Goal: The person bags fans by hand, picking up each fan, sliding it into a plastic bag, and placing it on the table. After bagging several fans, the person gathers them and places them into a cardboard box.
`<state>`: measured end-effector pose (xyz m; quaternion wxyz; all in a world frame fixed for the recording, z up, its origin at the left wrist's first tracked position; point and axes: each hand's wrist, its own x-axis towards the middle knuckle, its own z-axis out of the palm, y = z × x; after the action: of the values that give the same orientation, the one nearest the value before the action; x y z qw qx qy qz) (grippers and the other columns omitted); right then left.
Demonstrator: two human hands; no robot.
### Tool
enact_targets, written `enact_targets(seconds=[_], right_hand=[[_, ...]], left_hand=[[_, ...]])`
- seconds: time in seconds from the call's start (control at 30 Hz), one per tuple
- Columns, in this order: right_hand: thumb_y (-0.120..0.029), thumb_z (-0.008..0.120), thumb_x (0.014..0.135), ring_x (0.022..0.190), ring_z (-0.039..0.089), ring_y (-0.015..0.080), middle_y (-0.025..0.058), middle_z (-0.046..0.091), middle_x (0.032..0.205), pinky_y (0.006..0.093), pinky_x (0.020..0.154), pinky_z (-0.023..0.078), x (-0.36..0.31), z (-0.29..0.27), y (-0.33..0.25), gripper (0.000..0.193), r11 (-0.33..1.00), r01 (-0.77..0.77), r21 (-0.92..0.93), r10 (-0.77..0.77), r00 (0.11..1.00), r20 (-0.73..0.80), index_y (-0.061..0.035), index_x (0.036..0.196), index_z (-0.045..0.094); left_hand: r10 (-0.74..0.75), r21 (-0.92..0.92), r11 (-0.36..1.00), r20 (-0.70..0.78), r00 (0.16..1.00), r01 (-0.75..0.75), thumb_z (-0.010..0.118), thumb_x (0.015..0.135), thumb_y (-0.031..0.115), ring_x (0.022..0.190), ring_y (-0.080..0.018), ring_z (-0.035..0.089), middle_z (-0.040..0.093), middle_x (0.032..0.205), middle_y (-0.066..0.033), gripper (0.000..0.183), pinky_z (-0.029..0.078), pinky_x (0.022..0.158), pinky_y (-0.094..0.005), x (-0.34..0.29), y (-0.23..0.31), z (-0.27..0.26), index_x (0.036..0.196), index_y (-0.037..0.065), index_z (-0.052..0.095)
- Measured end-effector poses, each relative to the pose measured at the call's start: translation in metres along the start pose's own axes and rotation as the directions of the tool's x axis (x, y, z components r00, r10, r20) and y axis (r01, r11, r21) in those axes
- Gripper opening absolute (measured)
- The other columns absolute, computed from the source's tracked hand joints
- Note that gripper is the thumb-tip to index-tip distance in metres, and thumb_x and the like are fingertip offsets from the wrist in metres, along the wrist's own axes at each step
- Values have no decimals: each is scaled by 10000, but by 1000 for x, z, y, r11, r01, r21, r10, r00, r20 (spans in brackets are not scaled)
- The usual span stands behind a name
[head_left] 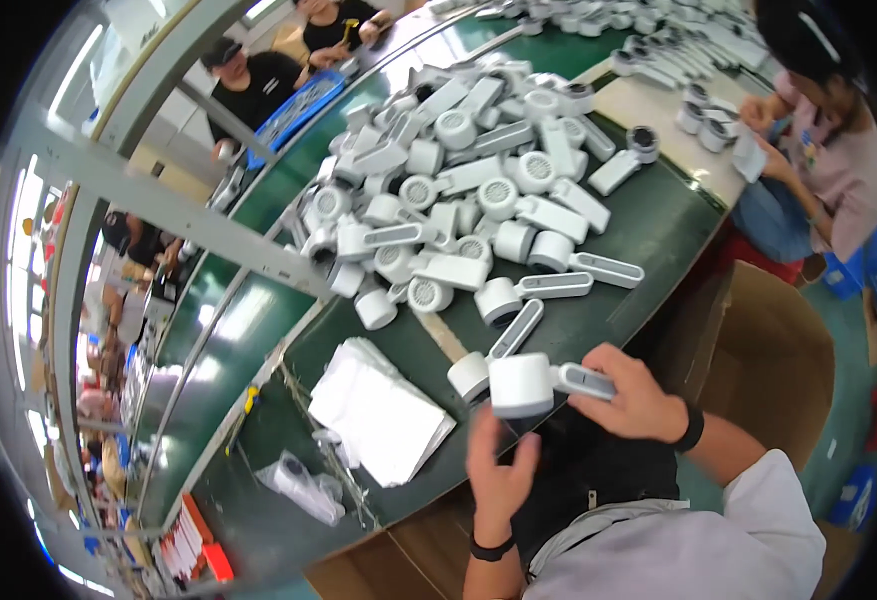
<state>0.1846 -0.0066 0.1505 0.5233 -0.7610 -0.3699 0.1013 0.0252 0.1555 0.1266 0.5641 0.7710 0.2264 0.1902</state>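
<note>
My right hand (626, 392) is closed around the grey-white handle of a white handheld fan (521, 384), whose round head points left over the table's near edge. Just below that head is my left hand (498, 472), its thumb and fingers apart and the fingertips blurred. Whether they touch the head's dark rim I cannot tell. Beyond the held fan, another handheld fan (470, 375) lies at the near side of a large heap of similar white fans (458, 190).
A stack of white bags (378, 410) and a wrapped item (303, 487) lie left on the green table (623, 310). Cardboard boxes (768, 350) stand at right and below. A co-worker (818, 160) sits at the far right; others work across the table. A metal frame (198, 220) crosses the left.
</note>
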Motion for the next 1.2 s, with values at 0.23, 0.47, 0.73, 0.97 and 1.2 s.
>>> enact_targets(seconds=[0.23, 0.47, 0.73, 0.97, 1.2], right_hand=[[-39, 750, 686, 884, 637, 341, 164, 561, 1098, 398, 699, 564, -35, 87, -25, 538, 957, 272, 106, -281, 956, 88, -47, 1189, 559], [-95, 712, 720, 830, 626, 316, 169, 548, 1069, 375, 635, 558, -55, 120, -37, 444, 867, 497, 31, -492, 844, 213, -51, 1147, 596], [-72, 723, 733, 920, 611, 311, 176, 498, 1099, 372, 662, 560, -72, 133, -59, 522, 962, 259, 89, -274, 904, 327, -55, 1218, 530], [-97, 544, 962, 765, 670, 243, 149, 612, 1056, 325, 589, 535, -62, 126, -45, 315, 352, -680, 643, 49, 699, 713, -57, 1259, 449], [-87, 525, 951, 665, 634, 225, 159, 623, 1041, 316, 539, 506, -43, 98, -41, 307, 232, -649, 725, 146, 760, 633, -49, 1231, 406]], left_hand=[[-106, -654, 756, -143, 984, -13, 668, 918, 295, 1293, -394, 470, 422, 1426, -243, 743, 395, 1076, -489, -36, -2, 22, 1457, -13, 258], [-131, -729, 684, -169, 977, -34, 589, 913, 170, 1124, -402, 589, 525, 1284, -238, 574, 513, 939, -496, -63, -12, -11, 1407, 28, 333], [-158, -713, 701, -145, 977, 8, 645, 894, 173, 1085, -318, 609, 584, 1213, -208, 523, 516, 924, -426, -76, -25, -35, 1323, 15, 392], [-53, -521, 852, 2, 999, 46, 694, 882, 161, 1100, -223, 599, 577, 1276, -178, 599, 482, 945, -355, -79, -25, -76, 1377, 5, 395], [-72, -548, 836, -170, 983, -33, 617, 882, -1, 1154, -230, 567, 527, 1351, -179, 637, 477, 954, -337, -45, -9, -90, 1454, 5, 337]])
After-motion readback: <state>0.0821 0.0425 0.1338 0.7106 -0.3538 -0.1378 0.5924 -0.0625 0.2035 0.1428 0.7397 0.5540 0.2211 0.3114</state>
